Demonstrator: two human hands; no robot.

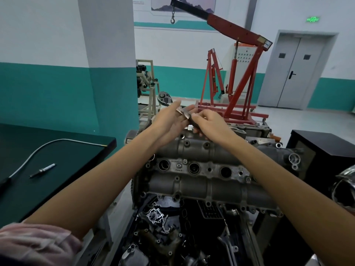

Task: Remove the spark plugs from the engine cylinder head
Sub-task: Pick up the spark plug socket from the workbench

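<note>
Silver ratchet wrench [165,98]: handle hidden behind both hands.
Chrome rounded object [345,187], right: cut by the edge.
Green exit sign [313,19], far: lettering blurred.

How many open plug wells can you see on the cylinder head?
3, in a row along the middle of the cylinder head: left well, middle well, right well. The right forearm crosses that end, so another may be hidden.

The cylinder head [201,169] is dull grey cast metal, rough and stained. Left of it, the table [48,169] looks matt dark green. Above it, the ratchet [164,98] is shiny polished metal.
</note>
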